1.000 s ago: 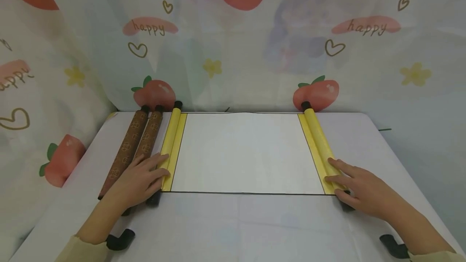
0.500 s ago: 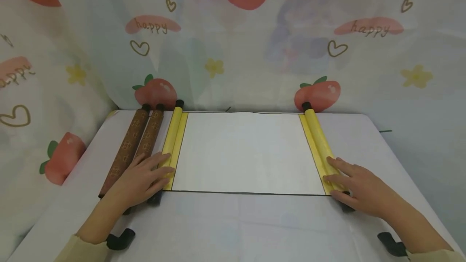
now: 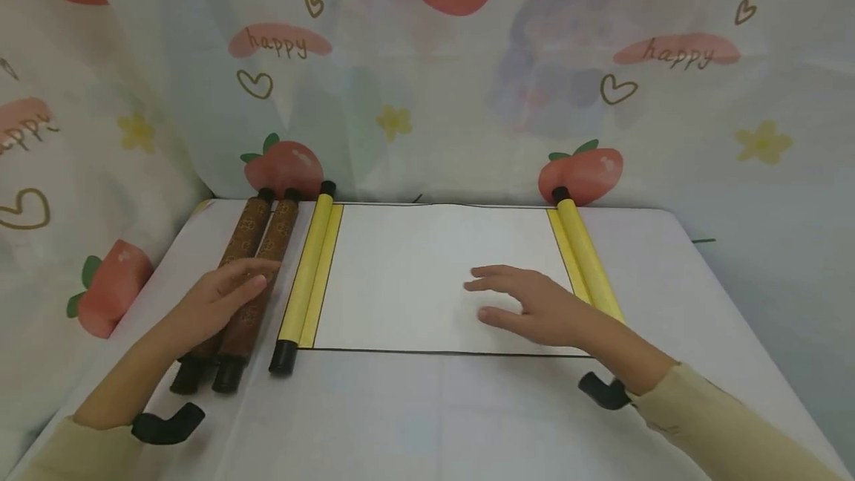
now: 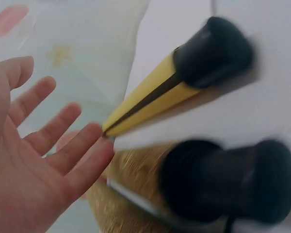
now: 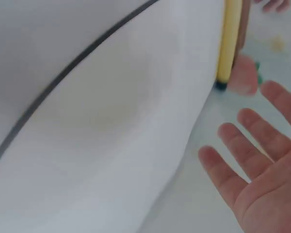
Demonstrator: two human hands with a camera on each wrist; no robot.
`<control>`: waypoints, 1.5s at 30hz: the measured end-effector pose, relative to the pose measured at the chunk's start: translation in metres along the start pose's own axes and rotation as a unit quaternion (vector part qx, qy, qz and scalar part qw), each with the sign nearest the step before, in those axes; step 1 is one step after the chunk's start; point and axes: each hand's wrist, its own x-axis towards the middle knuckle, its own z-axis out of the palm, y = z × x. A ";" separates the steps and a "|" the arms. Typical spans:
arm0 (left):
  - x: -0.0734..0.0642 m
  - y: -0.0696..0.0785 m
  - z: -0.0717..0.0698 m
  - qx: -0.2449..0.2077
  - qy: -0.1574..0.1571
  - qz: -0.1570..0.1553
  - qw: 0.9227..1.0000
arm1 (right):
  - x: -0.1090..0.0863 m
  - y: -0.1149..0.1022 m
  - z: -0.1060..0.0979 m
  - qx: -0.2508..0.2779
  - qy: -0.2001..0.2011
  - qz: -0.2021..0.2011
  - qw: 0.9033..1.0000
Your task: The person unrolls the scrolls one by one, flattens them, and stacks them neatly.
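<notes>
An unrolled scroll (image 3: 427, 273) with blank white paper lies on the table, a yellow roller (image 3: 309, 266) at its left side and another yellow roller (image 3: 589, 258) at its right. Black knobs cap the roller ends. Left of it, two rolled brown scrolls (image 3: 257, 310) with a flower pattern lie side by side. My left hand (image 3: 217, 299) is over the brown scrolls, holding nothing; in the left wrist view its fingers (image 4: 65, 128) are spread. Over the right part of the paper hovers my right hand (image 3: 534, 306), fingers (image 5: 223, 172) extended, with nothing in it. Its forearm hides the right roller's near end.
A white cloth covers the table (image 3: 414, 414). Behind and to the left hangs a curtain (image 3: 441, 95) printed with fruit, hearts and the word happy. A black curved piece (image 3: 168, 424) sits at each wrist.
Both hands have let go of the yellow rollers. My left hand moved left over the brown scrolls, and my right hand moved left over the paper. The scroll stays spread.
</notes>
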 end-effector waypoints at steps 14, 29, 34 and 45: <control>-0.015 -0.033 -0.073 -0.138 -0.072 -0.138 0.978 | 0.122 -0.073 0.081 0.520 -0.092 0.117 0.841; -0.007 -0.061 -0.071 -0.155 -0.111 -0.194 0.962 | 0.199 -0.133 0.121 0.705 -0.085 0.140 0.690; -0.002 -0.064 -0.062 -0.119 -0.126 -0.193 0.966 | 0.217 -0.148 0.132 0.708 -0.077 0.168 0.682; 0.005 -0.065 -0.061 -0.093 -0.141 -0.187 0.968 | 0.243 -0.165 0.158 0.712 -0.078 0.183 0.673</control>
